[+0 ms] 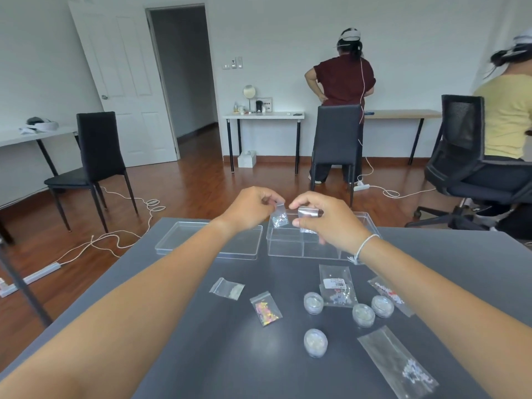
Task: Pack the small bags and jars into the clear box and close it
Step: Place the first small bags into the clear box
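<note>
The clear box (pixel 299 249) stands open at the far side of the grey table, and its lid (pixel 184 240) lies flat to its left. Above the box, my left hand (pixel 250 207) pinches a small glitter bag (pixel 279 218) by its top. Beside it my right hand (pixel 328 223) grips a folded silvery bag (pixel 308 212). Nearer to me lie a white-filled bag (pixel 227 288), a pink-and-yellow bag (pixel 266 308), a labelled bag (pixel 336 285), a red-patterned bag (pixel 388 293), a long bag (pixel 398 367) and several small round jars (pixel 315 342).
The grey table (pixel 201 355) ends just beyond the box. Black chairs (pixel 95 156) stand on the wooden floor, with white cables (pixel 115 240) trailing across it. Two people (pixel 344 90) are at desks along the far wall.
</note>
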